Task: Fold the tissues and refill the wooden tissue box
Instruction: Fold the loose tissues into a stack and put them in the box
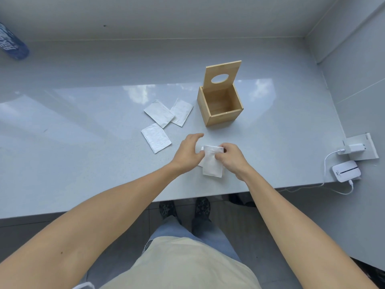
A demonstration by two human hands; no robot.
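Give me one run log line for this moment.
step: folding | right hand: pinching tissue | left hand: open beside it | wooden tissue box: lid up, empty

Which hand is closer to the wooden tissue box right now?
Left, narrowly. The left hand reaches open fingers up toward the wooden tissue box; the right hand sits lower, pinching the tissue.

blue bottle (12, 43) far left of the grey counter (83, 142), white charger (355, 147), cable (329, 161), little white device (346, 171) far right

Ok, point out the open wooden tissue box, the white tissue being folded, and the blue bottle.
Open wooden tissue box (226, 117), head view, front wall.
White tissue being folded (211, 164), head view, middle.
Blue bottle (12, 43), head view, body.
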